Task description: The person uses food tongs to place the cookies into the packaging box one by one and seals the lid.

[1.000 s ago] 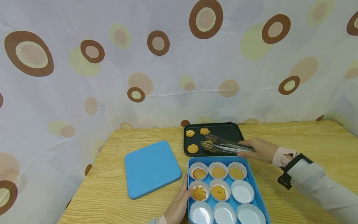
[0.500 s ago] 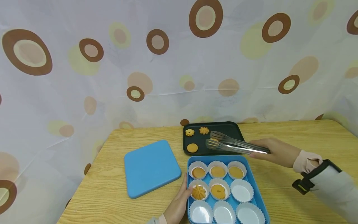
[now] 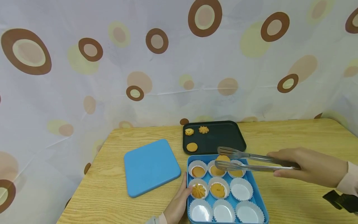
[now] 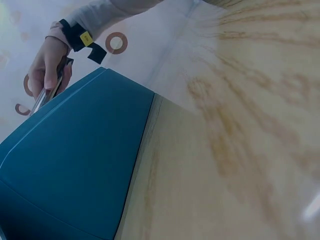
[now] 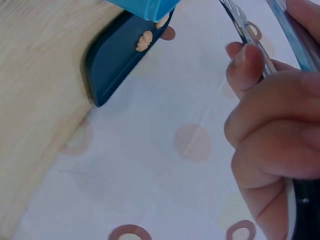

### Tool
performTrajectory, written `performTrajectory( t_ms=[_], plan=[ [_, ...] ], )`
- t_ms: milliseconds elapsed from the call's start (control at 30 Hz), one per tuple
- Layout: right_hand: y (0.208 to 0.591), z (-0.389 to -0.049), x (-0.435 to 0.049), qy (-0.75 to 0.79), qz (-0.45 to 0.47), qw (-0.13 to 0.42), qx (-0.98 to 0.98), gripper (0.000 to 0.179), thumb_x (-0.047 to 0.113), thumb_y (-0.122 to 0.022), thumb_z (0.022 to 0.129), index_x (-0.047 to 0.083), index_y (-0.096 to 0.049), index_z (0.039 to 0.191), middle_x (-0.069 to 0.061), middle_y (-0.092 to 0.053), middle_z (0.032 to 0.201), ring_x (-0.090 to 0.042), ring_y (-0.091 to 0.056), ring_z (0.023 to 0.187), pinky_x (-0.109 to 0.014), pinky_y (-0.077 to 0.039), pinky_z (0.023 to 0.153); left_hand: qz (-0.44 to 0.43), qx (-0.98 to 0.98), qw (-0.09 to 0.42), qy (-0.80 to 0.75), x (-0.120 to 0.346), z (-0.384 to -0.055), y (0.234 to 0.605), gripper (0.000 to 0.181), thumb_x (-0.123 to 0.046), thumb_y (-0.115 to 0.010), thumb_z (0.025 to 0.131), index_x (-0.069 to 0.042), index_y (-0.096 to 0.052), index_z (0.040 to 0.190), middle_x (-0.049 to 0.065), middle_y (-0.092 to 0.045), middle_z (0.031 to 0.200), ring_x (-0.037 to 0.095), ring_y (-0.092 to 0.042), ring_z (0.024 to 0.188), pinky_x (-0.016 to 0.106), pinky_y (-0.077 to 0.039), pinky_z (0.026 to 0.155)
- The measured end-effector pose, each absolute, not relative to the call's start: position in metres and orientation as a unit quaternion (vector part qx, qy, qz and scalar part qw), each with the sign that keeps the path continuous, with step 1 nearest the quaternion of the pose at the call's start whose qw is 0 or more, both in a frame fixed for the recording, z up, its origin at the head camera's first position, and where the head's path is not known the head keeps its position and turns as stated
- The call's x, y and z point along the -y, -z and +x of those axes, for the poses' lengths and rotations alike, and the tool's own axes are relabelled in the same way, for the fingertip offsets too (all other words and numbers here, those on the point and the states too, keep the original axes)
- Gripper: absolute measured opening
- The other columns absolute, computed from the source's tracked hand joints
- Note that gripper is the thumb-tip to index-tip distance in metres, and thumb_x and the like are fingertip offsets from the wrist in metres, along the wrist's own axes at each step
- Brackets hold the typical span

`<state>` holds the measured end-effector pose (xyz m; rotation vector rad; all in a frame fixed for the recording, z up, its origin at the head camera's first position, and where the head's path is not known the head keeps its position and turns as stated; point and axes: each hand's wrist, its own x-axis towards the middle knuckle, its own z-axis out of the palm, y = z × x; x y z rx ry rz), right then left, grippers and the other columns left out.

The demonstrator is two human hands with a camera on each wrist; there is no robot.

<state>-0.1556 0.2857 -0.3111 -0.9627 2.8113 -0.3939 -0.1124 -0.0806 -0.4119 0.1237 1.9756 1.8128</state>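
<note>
With curled fingers my right hand (image 3: 310,166) grips metal tongs (image 3: 260,161), also seen in the right wrist view. Between the tong tips is a round cookie (image 3: 223,158), held above the back row of a blue box (image 3: 258,199). White paper cups (image 3: 241,189) fill the box in rows. The back cups hold round cookies (image 3: 198,171); two middle-row cups hold a star-shaped cookie (image 3: 198,191) and a flower-like cookie (image 3: 217,190). My left hand (image 3: 177,202) holds the box's left wall, thumb over the rim and fingers along the outside.
Behind the box lies a black tray (image 3: 221,137) with a ring-shaped cookie (image 3: 189,132), a star-shaped cookie (image 3: 203,129) and a round cookie (image 3: 191,147). A blue lid (image 3: 152,168) lies left on the wooden table (image 3: 98,196). Patterned cloth (image 3: 167,68) hangs behind.
My right hand has drawn the tongs back and right, lifting a round cookie off the black tray to above the box. My left hand has stayed on the box.
</note>
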Motion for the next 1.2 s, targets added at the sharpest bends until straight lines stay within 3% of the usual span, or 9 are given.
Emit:
performTrajectory(
  t_ms=[100, 267, 500, 800, 1033, 1200],
  plan=[
    [0.31, -0.15, -0.29, 0.107, -0.341, 0.057, -0.932, 0.049, 0.036, -0.066, 0.091, -0.001, -0.063, 0.123, 0.007, -0.065, 0.106, 0.007, -0.048, 0.077, -0.02, -0.047, 0.06, 0.047, -0.718, 0.226, -0.657, 0.081, -0.112, 0.412, 0.065, -0.029, -0.027, 0.106, -0.004, 0.007, 0.155, 0.022, 0.007, 0.161, 0.043, 0.008, 0.146, 0.064, 0.004, 0.113],
    [0.31, -0.144, -0.299, 0.097, -0.386, 0.028, -0.917, 0.047, 0.031, -0.07, 0.088, -0.004, -0.065, 0.118, 0.009, -0.067, 0.101, 0.01, -0.044, 0.073, -0.018, -0.042, 0.055, 0.056, -0.717, 0.224, -0.657, 0.081, -0.112, 0.412, 0.064, -0.029, -0.026, 0.106, -0.003, 0.007, 0.154, 0.022, 0.007, 0.161, 0.043, 0.008, 0.146, 0.064, 0.004, 0.113],
    [0.304, -0.139, -0.306, 0.055, -0.354, 0.086, -0.93, 0.053, 0.043, -0.066, 0.088, -0.001, -0.067, 0.118, -0.007, -0.071, 0.108, 0.006, -0.057, 0.081, -0.021, -0.05, 0.058, 0.06, -0.722, 0.224, -0.652, 0.081, -0.113, 0.411, 0.063, -0.029, -0.026, 0.106, -0.003, 0.007, 0.154, 0.022, 0.007, 0.161, 0.043, 0.008, 0.146, 0.064, 0.003, 0.113],
    [0.296, -0.136, -0.303, 0.048, -0.342, 0.125, -0.93, 0.059, 0.048, -0.065, 0.086, -0.001, -0.067, 0.118, -0.011, -0.071, 0.108, 0.007, -0.057, 0.076, -0.023, -0.051, 0.058, 0.049, -0.713, 0.23, -0.66, 0.08, -0.114, 0.413, 0.064, -0.028, -0.027, 0.106, -0.004, 0.008, 0.154, 0.021, 0.008, 0.161, 0.043, 0.009, 0.146, 0.064, 0.004, 0.113],
    [0.294, -0.134, -0.3, 0.044, -0.332, 0.12, -0.934, 0.06, 0.049, -0.067, 0.084, -0.001, -0.067, 0.116, -0.011, -0.071, 0.109, 0.009, -0.049, 0.068, -0.022, -0.047, 0.054, 0.047, -0.715, 0.229, -0.659, 0.08, -0.114, 0.413, 0.064, -0.029, -0.027, 0.106, -0.005, 0.008, 0.154, 0.021, 0.008, 0.161, 0.044, 0.008, 0.146, 0.064, 0.003, 0.113],
    [0.295, -0.135, -0.297, 0.038, -0.315, 0.137, -0.938, 0.06, 0.05, -0.067, 0.082, 0.001, -0.068, 0.117, -0.011, -0.07, 0.11, 0.005, -0.058, 0.07, -0.024, -0.051, 0.057, 0.045, -0.716, 0.231, -0.657, 0.08, -0.114, 0.412, 0.065, -0.029, -0.027, 0.106, -0.005, 0.008, 0.154, 0.022, 0.007, 0.161, 0.044, 0.008, 0.146, 0.064, 0.003, 0.113]
  ],
)
